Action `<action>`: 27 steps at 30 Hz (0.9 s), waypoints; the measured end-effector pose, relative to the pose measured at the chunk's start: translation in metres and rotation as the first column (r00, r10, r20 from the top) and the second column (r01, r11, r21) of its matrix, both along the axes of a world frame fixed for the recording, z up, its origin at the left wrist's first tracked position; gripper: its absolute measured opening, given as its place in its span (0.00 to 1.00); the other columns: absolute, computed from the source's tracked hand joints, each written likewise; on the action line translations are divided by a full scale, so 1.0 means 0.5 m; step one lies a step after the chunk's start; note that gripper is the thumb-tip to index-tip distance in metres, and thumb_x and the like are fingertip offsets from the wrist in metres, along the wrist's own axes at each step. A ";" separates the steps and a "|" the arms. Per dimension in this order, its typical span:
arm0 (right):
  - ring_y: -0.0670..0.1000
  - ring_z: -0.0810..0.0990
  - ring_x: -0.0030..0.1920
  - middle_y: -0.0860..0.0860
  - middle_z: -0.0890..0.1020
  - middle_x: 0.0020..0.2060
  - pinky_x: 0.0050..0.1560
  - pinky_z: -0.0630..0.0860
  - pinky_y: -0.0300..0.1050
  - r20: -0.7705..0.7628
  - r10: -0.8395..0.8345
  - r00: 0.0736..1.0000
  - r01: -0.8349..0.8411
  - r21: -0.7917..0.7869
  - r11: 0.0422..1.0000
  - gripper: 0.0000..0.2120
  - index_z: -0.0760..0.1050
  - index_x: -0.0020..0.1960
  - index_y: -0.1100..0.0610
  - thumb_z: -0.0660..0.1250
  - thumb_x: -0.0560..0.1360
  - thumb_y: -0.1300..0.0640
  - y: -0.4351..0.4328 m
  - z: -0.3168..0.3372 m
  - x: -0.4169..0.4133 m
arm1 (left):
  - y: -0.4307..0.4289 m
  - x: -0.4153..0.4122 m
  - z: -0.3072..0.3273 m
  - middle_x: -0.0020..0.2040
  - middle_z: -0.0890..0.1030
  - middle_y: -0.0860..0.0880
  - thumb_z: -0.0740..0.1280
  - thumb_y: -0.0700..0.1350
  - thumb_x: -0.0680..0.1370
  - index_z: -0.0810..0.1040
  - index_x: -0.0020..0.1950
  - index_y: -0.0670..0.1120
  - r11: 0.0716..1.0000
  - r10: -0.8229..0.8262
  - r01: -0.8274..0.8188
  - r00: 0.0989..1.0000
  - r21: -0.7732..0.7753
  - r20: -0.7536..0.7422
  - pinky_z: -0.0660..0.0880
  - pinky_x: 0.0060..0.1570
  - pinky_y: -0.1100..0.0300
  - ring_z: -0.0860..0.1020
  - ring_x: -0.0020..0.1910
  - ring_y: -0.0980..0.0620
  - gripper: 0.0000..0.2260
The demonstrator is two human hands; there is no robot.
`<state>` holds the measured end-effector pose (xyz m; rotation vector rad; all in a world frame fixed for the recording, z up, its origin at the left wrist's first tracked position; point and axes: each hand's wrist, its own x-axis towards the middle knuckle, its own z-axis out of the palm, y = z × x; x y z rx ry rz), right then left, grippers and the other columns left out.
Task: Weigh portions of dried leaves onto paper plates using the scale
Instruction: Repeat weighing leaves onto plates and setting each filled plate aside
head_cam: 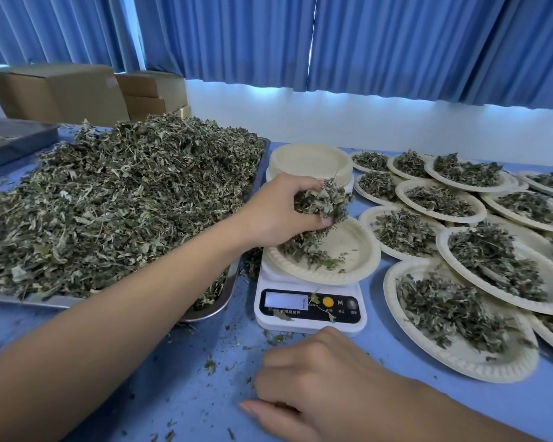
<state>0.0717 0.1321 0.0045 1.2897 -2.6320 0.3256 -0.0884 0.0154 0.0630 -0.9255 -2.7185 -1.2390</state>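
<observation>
Blue surface (pixel 173 378) is carrying many filled plates (pixel 466 370) beside a heaped tray (pixel 213 309); left grip (pixel 278 215) is clutching leaves (pixel 323 199) over the plate (pixel 348 247) on the scale (pixel 300 327), right grip (pixel 326 384) lying slack, empty.

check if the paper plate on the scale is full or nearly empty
Nearly empty: only a small scatter of dried leaves lies on the paper plate, most of its surface bare.

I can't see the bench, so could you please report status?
Left hand grips leaves over plate on scale. Right hand idle on table. Stray leaf bits on scale's panel.
</observation>
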 end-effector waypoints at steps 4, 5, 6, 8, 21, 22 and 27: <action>0.50 0.60 0.29 0.46 0.61 0.32 0.29 0.60 0.46 0.012 0.000 1.000 0.000 0.000 1.000 0.19 0.60 0.38 0.46 0.61 0.85 0.45 -0.001 0.004 0.002 | 0.001 0.001 -0.004 0.65 0.80 0.53 0.78 0.48 0.73 0.81 0.64 0.46 0.995 -0.055 0.054 0.999 0.084 0.000 0.66 0.71 0.61 0.75 0.67 0.58 0.21; 0.50 0.60 0.29 0.46 0.61 0.31 0.29 0.61 0.47 0.013 -0.003 1.000 0.003 -0.001 1.000 0.19 0.60 0.37 0.47 0.61 0.84 0.45 -0.001 0.005 0.002 | 0.002 0.002 -0.005 0.68 0.78 0.53 0.78 0.48 0.73 0.80 0.67 0.47 0.993 -0.055 0.053 0.998 0.106 0.016 0.65 0.72 0.63 0.73 0.69 0.58 0.23; 0.50 0.60 0.29 0.46 0.61 0.31 0.29 0.61 0.47 0.015 -0.007 1.000 0.007 -0.003 1.000 0.20 0.60 0.37 0.47 0.61 0.84 0.45 -0.002 0.005 0.003 | 0.004 0.002 -0.006 0.71 0.76 0.53 0.77 0.48 0.73 0.79 0.69 0.47 0.991 -0.053 0.049 0.998 0.126 0.028 0.64 0.72 0.62 0.72 0.70 0.58 0.25; 0.51 0.60 0.30 0.46 0.61 0.31 0.30 0.61 0.47 0.025 -0.014 1.000 0.014 0.008 1.000 0.20 0.61 0.36 0.48 0.61 0.84 0.45 -0.002 0.005 0.004 | 0.007 0.002 -0.007 0.71 0.76 0.54 0.77 0.48 0.74 0.77 0.70 0.47 0.984 -0.049 0.044 0.998 0.173 0.027 0.65 0.74 0.57 0.72 0.71 0.56 0.25; 0.50 0.61 0.30 0.46 0.63 0.31 0.31 0.62 0.47 0.039 -0.017 0.999 0.016 0.024 1.000 0.20 0.63 0.36 0.48 0.59 0.85 0.44 -0.001 0.006 0.003 | -0.004 0.005 0.017 0.58 0.85 0.44 0.76 0.40 0.75 0.83 0.62 0.43 0.914 -0.124 0.045 0.977 0.402 0.172 0.72 0.69 0.45 0.81 0.59 0.41 0.16; 0.50 0.61 0.30 0.46 0.63 0.31 0.30 0.62 0.47 0.034 -0.015 0.999 0.014 0.022 1.000 0.20 0.62 0.36 0.48 0.60 0.85 0.45 -0.001 0.006 0.003 | -0.005 0.003 0.019 0.57 0.85 0.42 0.75 0.38 0.75 0.83 0.61 0.42 0.898 -0.136 0.035 0.970 0.440 0.200 0.72 0.69 0.45 0.81 0.60 0.40 0.15; 0.50 0.61 0.30 0.46 0.62 0.31 0.30 0.62 0.47 0.034 -0.010 0.999 0.009 0.017 1.000 0.20 0.62 0.36 0.48 0.60 0.85 0.45 -0.001 0.005 0.003 | -0.012 -0.010 0.018 0.56 0.84 0.39 0.75 0.32 0.72 0.82 0.57 0.38 0.837 -0.160 -0.020 0.946 0.547 0.281 0.77 0.64 0.44 0.82 0.59 0.38 0.14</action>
